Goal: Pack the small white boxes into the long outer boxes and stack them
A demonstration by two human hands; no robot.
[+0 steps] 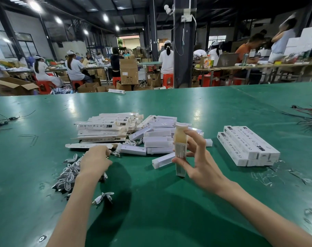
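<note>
Green table (151, 211), hands (95, 160) (196, 163) apart, long outer box (181, 150) upright in right hand (196, 163)

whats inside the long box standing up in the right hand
The long outer box in the right hand has its top open, showing only brown card lining. Its walls hide everything lower, so any contents cannot be seen.

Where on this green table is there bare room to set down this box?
The table is bare close in front of you, and in the strip between the outer box in your right hand and the packed stack. Beyond the piles it is bare too. Crowded: around your left hand, amid the cable pile, flat cartons and small white boxes.
</note>
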